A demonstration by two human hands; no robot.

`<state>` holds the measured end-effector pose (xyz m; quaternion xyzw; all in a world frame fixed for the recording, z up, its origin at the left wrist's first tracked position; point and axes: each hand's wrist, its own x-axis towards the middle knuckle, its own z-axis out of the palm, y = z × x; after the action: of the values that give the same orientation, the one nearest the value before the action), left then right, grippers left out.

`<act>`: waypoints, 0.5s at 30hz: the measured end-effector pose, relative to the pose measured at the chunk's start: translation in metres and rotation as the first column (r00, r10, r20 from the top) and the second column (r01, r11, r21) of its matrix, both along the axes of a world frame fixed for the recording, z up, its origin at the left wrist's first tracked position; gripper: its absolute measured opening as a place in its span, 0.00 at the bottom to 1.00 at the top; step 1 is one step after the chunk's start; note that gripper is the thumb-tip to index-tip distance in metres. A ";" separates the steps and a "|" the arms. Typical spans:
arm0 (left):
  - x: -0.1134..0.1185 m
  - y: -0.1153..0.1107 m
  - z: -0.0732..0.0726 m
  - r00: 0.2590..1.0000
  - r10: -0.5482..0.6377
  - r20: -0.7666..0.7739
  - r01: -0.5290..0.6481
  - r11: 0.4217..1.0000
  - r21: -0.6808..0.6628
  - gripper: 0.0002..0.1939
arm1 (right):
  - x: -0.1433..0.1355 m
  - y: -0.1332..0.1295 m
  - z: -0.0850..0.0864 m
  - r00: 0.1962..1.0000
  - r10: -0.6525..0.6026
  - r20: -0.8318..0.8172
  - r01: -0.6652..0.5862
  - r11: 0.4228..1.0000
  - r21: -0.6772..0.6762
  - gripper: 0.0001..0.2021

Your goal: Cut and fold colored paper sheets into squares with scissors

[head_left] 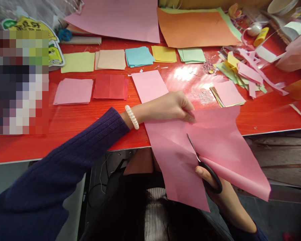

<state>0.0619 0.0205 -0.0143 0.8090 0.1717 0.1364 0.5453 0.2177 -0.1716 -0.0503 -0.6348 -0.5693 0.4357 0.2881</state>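
A large sheet of pink paper (pixel 175 147) hangs partly over the table's front edge, slit from its near side. Scissors (pixel 210 175) with black handles sit in the slit, one blade showing above the paper. My right hand (pixel 215 187) is closed around their handles, below the table edge. Farther in, my left hand (pixel 177 105) pinches the sheet's edge between thumb and fingers, just beyond the scissor tip. A pink strip (pixel 150 85) reaches away across the table, beyond my left wrist.
Stacks of small paper squares line the red table (pixel 75 129), among them a yellow stack (pixel 164 54) and a red one (pixel 109 87). Paper scraps (pixel 249 68) heap at right. Large orange (pixel 198 28) and pink sheets (pixel 120 20) lie at the back.
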 end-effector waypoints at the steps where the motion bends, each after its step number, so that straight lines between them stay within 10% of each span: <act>1: 0.000 0.000 0.000 1.000 -0.004 -0.003 0.004 1.000 0.007 0.14 | 0.000 0.000 0.000 1.000 -0.001 -0.008 0.001 1.000 -0.007 0.20; 15: 0.000 0.000 0.001 1.000 0.002 0.001 -0.002 1.000 0.001 0.16 | 0.002 0.001 -0.007 0.996 0.035 0.085 -0.042 0.996 0.077 0.20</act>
<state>0.0621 0.0206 -0.0133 0.8092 0.1722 0.1374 0.5447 0.2197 -0.1706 -0.0573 -0.6295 -0.6096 0.3917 0.2804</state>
